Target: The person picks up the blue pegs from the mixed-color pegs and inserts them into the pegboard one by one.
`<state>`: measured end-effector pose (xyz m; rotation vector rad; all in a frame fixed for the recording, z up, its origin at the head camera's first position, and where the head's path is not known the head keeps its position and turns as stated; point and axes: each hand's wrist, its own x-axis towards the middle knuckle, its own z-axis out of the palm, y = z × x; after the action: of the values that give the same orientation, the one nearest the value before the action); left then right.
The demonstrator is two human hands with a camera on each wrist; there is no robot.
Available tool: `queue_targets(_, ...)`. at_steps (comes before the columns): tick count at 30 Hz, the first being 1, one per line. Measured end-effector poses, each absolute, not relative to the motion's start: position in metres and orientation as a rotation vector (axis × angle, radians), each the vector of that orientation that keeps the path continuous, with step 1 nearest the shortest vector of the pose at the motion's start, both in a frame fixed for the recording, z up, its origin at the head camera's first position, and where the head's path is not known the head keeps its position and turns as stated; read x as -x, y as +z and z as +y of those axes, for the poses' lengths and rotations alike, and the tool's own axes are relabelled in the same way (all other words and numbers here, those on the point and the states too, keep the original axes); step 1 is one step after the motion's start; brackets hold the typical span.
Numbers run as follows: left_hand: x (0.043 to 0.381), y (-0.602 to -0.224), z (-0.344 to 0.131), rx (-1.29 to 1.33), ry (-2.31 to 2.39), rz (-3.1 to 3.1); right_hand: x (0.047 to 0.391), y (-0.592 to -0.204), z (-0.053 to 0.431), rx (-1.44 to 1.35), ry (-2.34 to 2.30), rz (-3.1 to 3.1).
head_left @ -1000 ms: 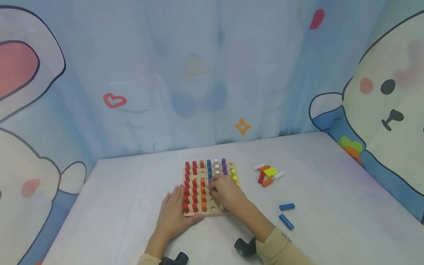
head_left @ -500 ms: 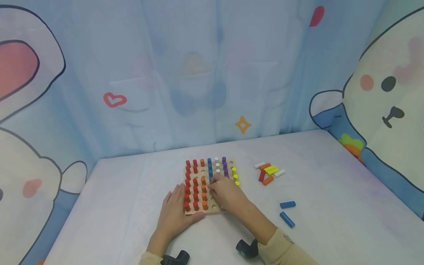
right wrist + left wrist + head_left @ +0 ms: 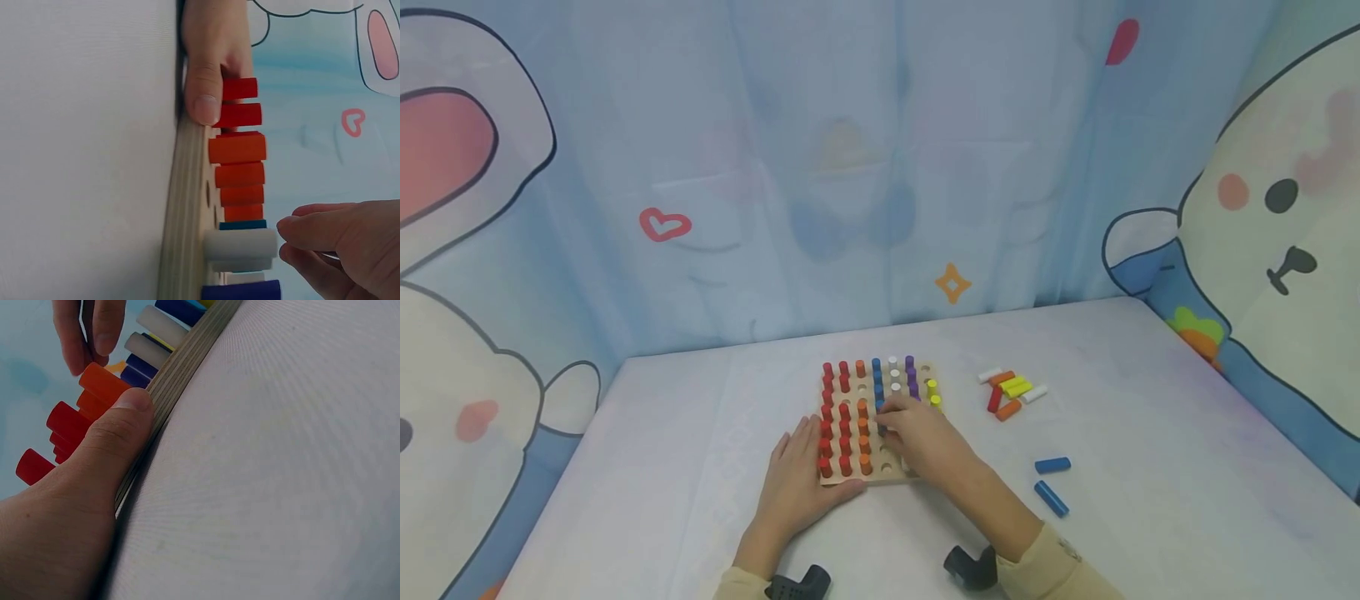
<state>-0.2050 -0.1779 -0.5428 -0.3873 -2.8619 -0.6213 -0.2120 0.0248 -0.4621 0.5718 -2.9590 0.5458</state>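
Observation:
A wooden pegboard [image 3: 891,477] stands on the table, holding columns of red, orange, blue, white, purple and yellow pegs. My left hand [image 3: 793,483] lies along its left side, fingers straight, the thumb resting on the near edge beside a red peg [image 3: 67,423] and an orange peg [image 3: 105,384]. Over the blue column hovers my right hand [image 3: 925,437], its fingers bent down. A blue peg [image 3: 882,430] shows just under those fingertips. In the right wrist view the right thumb and fingertips [image 3: 289,232] are slightly apart, past the peg tops, with nothing visible between them.
Two blue pegs [image 3: 1051,498] lie loose to the right of my right forearm. Farther back is a small pile of white, orange, yellow and red pegs [image 3: 1017,388]. A cartoon-printed curtain [image 3: 850,250] hangs behind the table.
My right hand has lifted and shifted slightly right, uncovering a blue peg standing in the board's blue column. The left hand keeps its place.

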Motion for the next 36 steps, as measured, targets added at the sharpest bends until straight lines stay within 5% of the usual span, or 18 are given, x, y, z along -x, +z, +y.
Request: queue_targets(36,0.205,-0.541,-0.178,0.376,-0.618,-2.893,0.210,-0.406,0.170,0.162,0.613,-3.229)
